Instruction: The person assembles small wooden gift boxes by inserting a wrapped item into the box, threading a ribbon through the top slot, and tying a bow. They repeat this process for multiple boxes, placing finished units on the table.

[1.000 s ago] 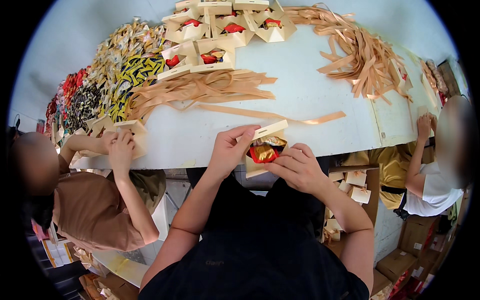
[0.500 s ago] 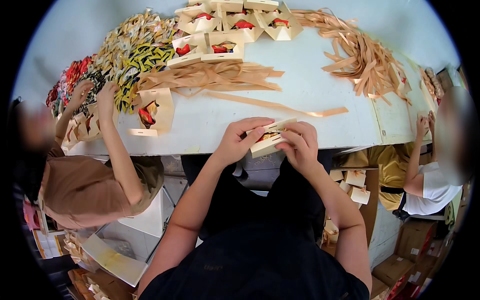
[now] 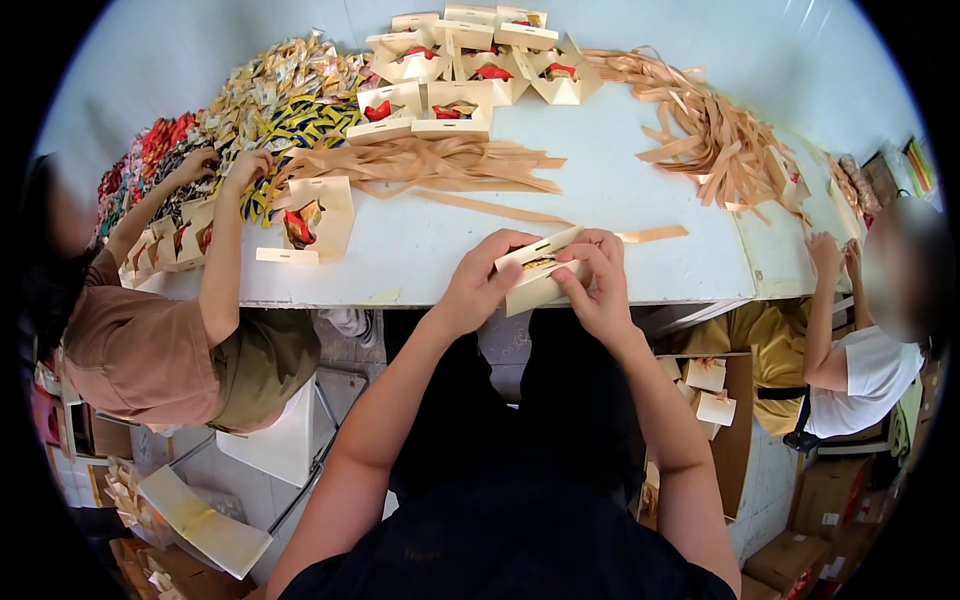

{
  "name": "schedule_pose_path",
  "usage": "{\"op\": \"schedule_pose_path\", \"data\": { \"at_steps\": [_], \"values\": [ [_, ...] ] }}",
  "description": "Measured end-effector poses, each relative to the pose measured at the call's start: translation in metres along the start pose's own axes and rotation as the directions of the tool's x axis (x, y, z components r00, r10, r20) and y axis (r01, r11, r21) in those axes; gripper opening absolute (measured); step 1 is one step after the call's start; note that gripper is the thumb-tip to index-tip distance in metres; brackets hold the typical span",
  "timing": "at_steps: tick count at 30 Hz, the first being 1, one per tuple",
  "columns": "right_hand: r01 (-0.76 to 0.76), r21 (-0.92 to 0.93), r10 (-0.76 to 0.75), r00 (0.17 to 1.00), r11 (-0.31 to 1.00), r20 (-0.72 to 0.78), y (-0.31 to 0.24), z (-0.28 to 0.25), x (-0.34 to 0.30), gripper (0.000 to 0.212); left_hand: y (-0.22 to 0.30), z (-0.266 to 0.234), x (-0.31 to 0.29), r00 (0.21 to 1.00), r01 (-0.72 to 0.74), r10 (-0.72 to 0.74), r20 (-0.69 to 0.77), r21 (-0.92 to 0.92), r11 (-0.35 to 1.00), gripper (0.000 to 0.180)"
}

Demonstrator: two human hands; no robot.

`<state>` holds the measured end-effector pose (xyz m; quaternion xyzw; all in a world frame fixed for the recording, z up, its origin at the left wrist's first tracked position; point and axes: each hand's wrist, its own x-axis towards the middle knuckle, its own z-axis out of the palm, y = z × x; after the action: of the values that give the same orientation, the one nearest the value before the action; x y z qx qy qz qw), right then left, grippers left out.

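Note:
Between my two hands, at the table's front edge, is a small cream-coloured paper box [image 3: 533,293] with slotted flaps. Its top is partly folded together, and wrapped contents show through the narrow gap. My left hand [image 3: 484,278] grips the box's left side, thumb near the gap. On the right side, my right hand [image 3: 603,283] has its fingers bent over the flaps and its thumb against the front panel. Just beyond the box lies a single peach ribbon [image 3: 650,235], partly hidden by my hands.
An open filled box [image 3: 303,225] stands left, before a ribbon bundle [image 3: 440,163]. More open boxes [image 3: 450,112] and wrapped sweets [image 3: 290,70] lie behind. Another ribbon pile [image 3: 725,150] lies right. Co-workers sit both sides. A carton [image 3: 738,430] holds closed boxes below the table.
My hands have pressed the box's flaps closer together, so less of its contents shows. The left co-worker's hands have shifted right and lower over the sweets.

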<state>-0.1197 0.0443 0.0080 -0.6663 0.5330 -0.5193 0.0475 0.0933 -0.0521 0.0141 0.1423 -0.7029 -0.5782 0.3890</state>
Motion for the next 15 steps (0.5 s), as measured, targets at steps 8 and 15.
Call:
{"op": "schedule_pose_path", "data": {
  "at_steps": [8, 15],
  "values": [
    [-0.141, -0.074, 0.104, 0.924, 0.987, -0.368, 0.008, -0.045, 0.016, 0.019, 0.003, 0.009, -0.005, 0.975, -0.112, 0.183, -0.123, 0.436, 0.893, 0.058],
    [-0.692, -0.492, 0.585, 0.717, 0.529, -0.379, 0.082, -0.137, 0.019, 0.055, 0.004, 0.011, -0.003, 0.976, -0.120, 0.189, -0.108, 0.457, 0.881, 0.060]
  ]
}}
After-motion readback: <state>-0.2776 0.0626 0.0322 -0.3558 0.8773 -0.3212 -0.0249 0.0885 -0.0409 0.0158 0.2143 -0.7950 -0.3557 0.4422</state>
